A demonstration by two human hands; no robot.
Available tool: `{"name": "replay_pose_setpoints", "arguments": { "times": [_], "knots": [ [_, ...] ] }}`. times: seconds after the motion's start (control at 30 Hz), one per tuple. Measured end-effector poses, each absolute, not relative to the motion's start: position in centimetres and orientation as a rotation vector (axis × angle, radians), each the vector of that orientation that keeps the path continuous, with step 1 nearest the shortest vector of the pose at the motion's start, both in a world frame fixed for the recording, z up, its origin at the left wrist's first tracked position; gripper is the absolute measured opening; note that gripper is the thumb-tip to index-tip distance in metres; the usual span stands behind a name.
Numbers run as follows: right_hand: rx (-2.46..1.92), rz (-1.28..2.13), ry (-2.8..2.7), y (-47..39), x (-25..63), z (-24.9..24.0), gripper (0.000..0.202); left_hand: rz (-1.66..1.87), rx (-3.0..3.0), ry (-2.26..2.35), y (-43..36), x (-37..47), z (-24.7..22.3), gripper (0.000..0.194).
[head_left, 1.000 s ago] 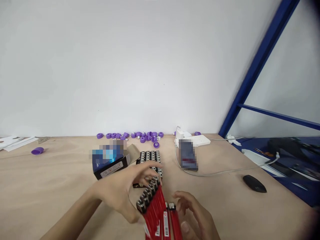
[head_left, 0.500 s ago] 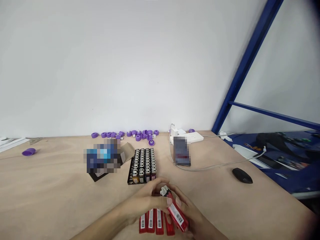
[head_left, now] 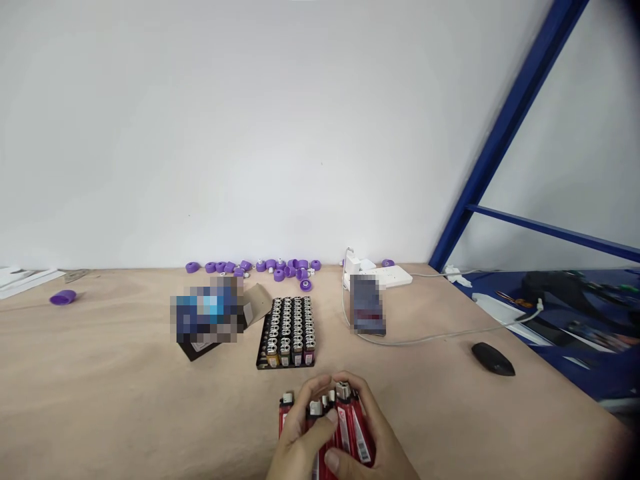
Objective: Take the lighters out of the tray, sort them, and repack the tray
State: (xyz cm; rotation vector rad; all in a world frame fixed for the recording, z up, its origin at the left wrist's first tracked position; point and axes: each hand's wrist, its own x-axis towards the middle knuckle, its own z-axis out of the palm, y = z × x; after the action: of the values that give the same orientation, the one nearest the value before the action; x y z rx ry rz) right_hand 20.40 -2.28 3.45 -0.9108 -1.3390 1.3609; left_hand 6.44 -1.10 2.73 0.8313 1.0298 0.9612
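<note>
Both of my hands curve around several red lighters [head_left: 361, 437] with metal tops and white barcode labels, low in the middle of the head view. My left hand [head_left: 303, 445] closes on them from the left, its thumb across their fronts. From the right, my right hand [head_left: 376, 433] wraps the bunch, thumb low on the bodies. Just left of my left hand shows another red lighter [head_left: 286, 403], partly hidden by the fingers. Beyond the hands, a black tray [head_left: 261, 364] holds rows of upright lighters [head_left: 291, 333] in several colours.
Left of the tray lies an open box [head_left: 207, 317], partly pixelated. Purple caps [head_left: 279, 275] lie along the wall. A phone [head_left: 367, 303], a white power strip [head_left: 397, 275], a cable [head_left: 425, 340] and a black mouse [head_left: 493, 359] are to the right.
The red lighter held slanted between my hands now stands with the others. The lighters that lay flat are gathered upright between my hands. The view has shifted slightly left.
</note>
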Motion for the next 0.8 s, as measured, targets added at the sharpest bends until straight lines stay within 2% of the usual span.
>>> {"name": "replay_pose_setpoints", "arguments": {
  "times": [0.17,0.33,0.47,0.63,0.8],
  "knots": [
    [-0.928,1.347,-1.36,-2.3,20.7,5.2,0.058,0.908,0.763,0.979,-1.1,6.5,5.3,0.07],
    [-1.145,1.316,-1.314,-2.8,20.7,6.0,0.055,0.93,0.668,0.916,-0.7,6.1,6.9,0.064],
    [-1.158,1.303,-1.298,-2.7,21.1,6.3,0.042,0.963,0.663,0.868,-0.5,5.0,6.6,0.055],
    [-1.324,1.242,-1.561,-1.9,22.6,7.1,0.027,1.05,0.773,0.977,-0.7,2.3,5.5,0.047],
    [-1.71,0.901,-1.809,-1.7,23.3,7.1,0.022,1.11,0.965,1.21,-1.0,-0.1,4.3,0.052]
  ]
}}
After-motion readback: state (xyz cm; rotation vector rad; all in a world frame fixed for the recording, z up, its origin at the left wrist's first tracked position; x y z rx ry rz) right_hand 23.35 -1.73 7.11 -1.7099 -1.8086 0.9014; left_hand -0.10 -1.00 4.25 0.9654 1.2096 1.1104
